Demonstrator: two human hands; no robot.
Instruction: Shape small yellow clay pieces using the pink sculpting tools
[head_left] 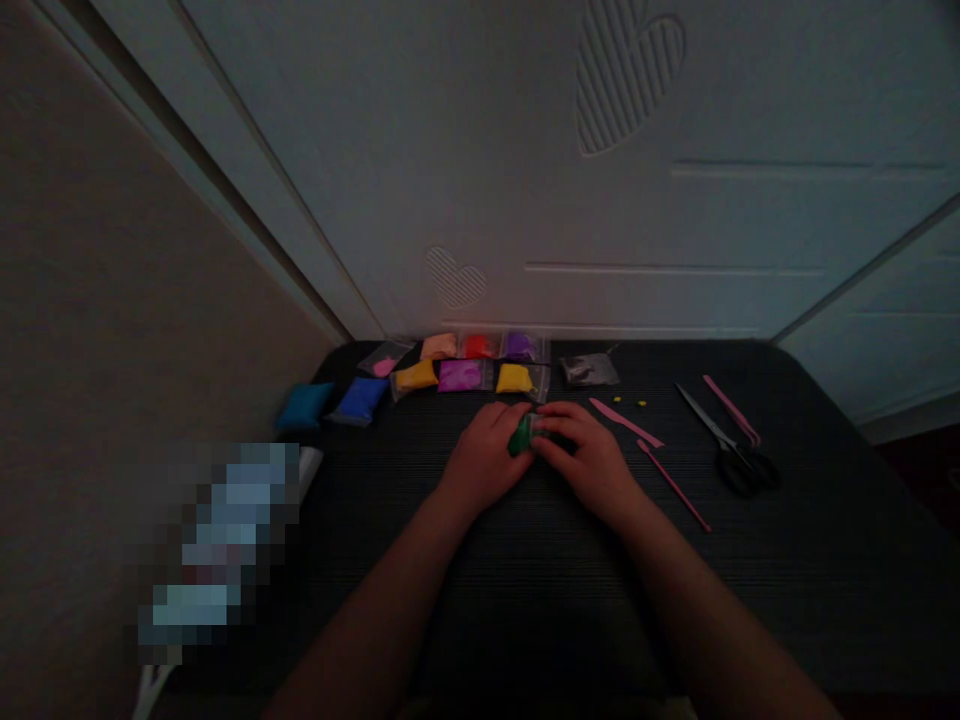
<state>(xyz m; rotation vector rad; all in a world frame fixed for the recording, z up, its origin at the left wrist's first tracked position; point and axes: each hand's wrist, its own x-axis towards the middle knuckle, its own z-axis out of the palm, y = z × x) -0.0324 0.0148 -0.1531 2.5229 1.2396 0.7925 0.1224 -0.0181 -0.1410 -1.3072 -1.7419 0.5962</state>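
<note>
Between my two hands, over the middle of the dark table, is a small clear bag of green clay. My left hand is closed around the bag's left side, its thumb and fingers partly hidden. From the right, my right hand pinches the bag's clear edge between thumb and fingers. Just behind the hands lie a bag of yellow clay and a bag of magenta clay.
More clay bags sit at the back left, including a blue one and a teal one. On the right lie a pink plastic knife, a thin pink stick tool, pink tweezers, scissors and two yellow bits.
</note>
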